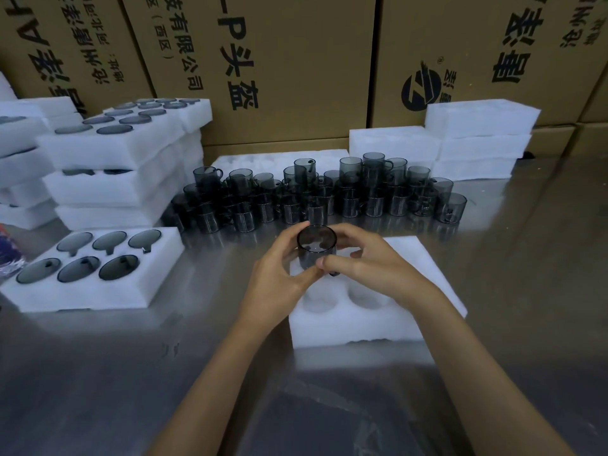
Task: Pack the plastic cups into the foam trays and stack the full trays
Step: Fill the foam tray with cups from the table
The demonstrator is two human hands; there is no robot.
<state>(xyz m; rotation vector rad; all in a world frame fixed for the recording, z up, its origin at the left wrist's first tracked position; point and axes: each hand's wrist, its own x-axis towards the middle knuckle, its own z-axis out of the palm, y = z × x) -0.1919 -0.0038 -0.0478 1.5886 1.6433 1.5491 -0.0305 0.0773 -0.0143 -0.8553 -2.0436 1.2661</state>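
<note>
A smoky cup (316, 248) is gripped between both hands, the left hand (283, 268) curled round its side and the right hand (365, 261) pinching its lower edge, above an empty foam tray (355, 320) on the table (131, 373); a misaligned handle could jam at the pocket, or the light tray could be pushed aside; to the left, a full tray (95, 301) holds six cups; beyond, loose cups (316, 195) are heaped, easily toppled; filled trays (108, 189) are stacked far left, blank foam (477, 139) far right
</note>
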